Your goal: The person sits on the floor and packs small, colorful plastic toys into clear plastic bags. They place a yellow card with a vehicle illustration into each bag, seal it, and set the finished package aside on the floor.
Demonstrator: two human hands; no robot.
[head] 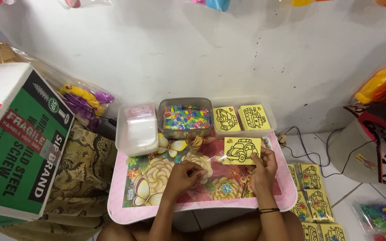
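Right hand (263,167) pinches yellow car-outline card (242,150).

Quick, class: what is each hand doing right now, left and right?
Left hand: fingers curled on a clear plastic bag.
Right hand: pinching a yellow car card.

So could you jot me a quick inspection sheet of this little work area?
Surface: small pink floral table, low over tiled floor.
Job's things: yellow car card in right hand; clear plastic bag under left hand.
Clutter: three tubs, white, coloured bits, yellow cards; more cards on floor.
Hands: both gripping.
Cables: black wires on floor, right.
Surroundings: white wall, green cardboard box left.
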